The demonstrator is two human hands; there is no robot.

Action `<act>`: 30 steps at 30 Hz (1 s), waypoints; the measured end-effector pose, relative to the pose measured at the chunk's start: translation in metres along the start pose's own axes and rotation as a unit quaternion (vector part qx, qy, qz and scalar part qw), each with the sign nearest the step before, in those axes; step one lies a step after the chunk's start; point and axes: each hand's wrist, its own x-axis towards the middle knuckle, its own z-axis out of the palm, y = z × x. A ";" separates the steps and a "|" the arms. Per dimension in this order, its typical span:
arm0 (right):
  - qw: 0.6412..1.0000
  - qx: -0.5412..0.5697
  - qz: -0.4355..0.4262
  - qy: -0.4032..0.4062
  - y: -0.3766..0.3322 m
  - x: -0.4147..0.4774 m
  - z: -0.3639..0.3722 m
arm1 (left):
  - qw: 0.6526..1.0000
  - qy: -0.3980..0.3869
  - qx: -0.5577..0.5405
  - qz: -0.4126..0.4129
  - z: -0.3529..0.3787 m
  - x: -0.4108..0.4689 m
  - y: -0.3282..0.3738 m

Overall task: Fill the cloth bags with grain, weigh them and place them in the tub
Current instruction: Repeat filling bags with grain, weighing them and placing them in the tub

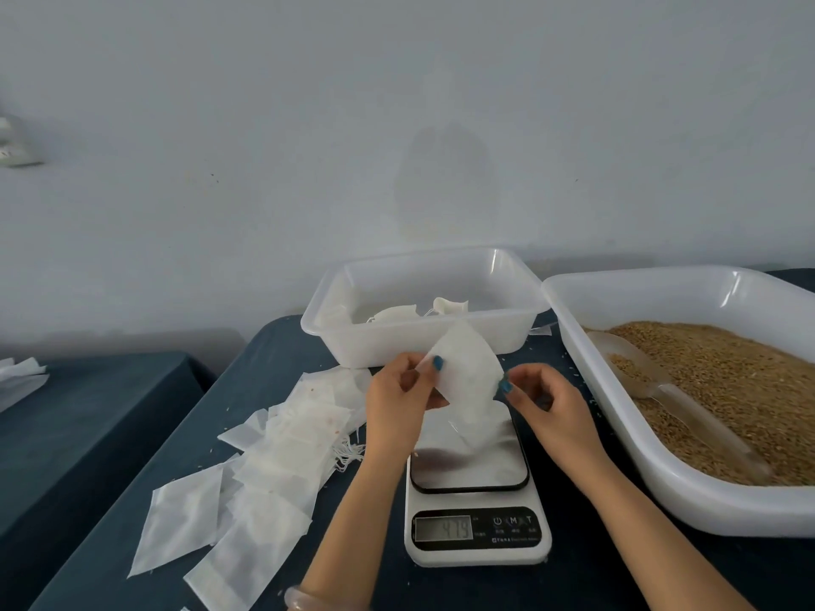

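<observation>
Both hands pinch a thin, flat white cloth bag (468,373) by its opposite edges, the left hand (397,401) with thumb and curled fingers, the right hand (549,405) likewise, holding it limp above the brushed-steel plate of the white scale (472,474), just before the translucent rectangular plastic tub (397,343). On the dark blue cloth-covered counter (264,363) to the left lies a loose fan of more flat, papery empty bags (273,469) with string ends. To the right, a larger glossy white tray (688,500) holds coarse golden-brown grain (741,381) and a clear scoop (652,381).
</observation>
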 end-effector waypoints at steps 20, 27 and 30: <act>0.985 0.140 0.077 -0.067 -0.009 -0.002 -0.003 | 1.000 -0.011 -0.019 -0.004 0.006 -0.005 -0.005; 0.987 0.146 0.049 -0.035 -0.007 -0.001 -0.001 | 0.954 -0.159 0.207 0.148 0.009 -0.015 -0.008; 0.990 0.132 -0.009 -0.048 -0.011 -0.002 0.001 | 0.954 -0.147 0.210 0.152 0.011 -0.020 -0.006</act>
